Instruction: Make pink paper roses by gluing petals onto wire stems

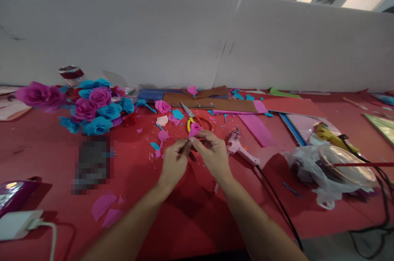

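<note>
Over the middle of the red table, a small pink paper flower is held up between my hands. My right hand pinches it near its base with thumb and fingers. Closed against its lower end are the fingertips of my left hand; what exactly lies between them is partly hidden. Just beyond the flower lie scissors with yellow and orange handles, their blades pointing away. A pink glue gun rests to the right of my right hand. Pink paper petals and blue scraps are scattered to the left.
At the left stands a bunch of blue, pink and red paper flowers. Brown paper strips lie at the back, before a white partition. On the right are a plastic bag, a yellow glue gun and black cables.
</note>
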Motion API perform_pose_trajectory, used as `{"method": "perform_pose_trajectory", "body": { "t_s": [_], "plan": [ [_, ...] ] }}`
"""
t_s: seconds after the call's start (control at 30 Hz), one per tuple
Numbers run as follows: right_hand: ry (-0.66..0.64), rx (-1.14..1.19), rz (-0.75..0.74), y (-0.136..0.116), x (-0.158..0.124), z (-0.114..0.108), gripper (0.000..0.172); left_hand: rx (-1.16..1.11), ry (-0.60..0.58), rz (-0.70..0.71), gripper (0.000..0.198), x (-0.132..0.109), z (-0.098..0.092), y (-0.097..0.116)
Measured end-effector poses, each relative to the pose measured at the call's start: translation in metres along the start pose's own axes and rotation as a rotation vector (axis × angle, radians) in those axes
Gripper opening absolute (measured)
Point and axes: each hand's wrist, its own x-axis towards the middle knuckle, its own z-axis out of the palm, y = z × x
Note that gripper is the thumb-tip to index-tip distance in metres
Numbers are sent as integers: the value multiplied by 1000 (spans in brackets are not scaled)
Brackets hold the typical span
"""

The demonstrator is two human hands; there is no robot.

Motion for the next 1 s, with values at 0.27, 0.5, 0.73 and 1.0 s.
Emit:
{"method": "perform_pose_trajectory", "body": {
  "t_s": [0.27, 0.5, 0.73, 1.0],
  "plan": [
    [-29, -2, -67, -1, -2, 2, 15, -288, -22, -34, 12, 6, 0, -17],
    [-36, -22, -217, -4, -5, 0, 14, -293, -106, 18, 15, 5, 0, -11],
    [-58, -59, -282, -4, -5, 0, 19, -184, -22, 126, 17, 6, -5, -18],
    [11, -109, -179, -2, -4, 1, 29, -234, -64, 38, 14, 10, -5, -19]
  ]
}}
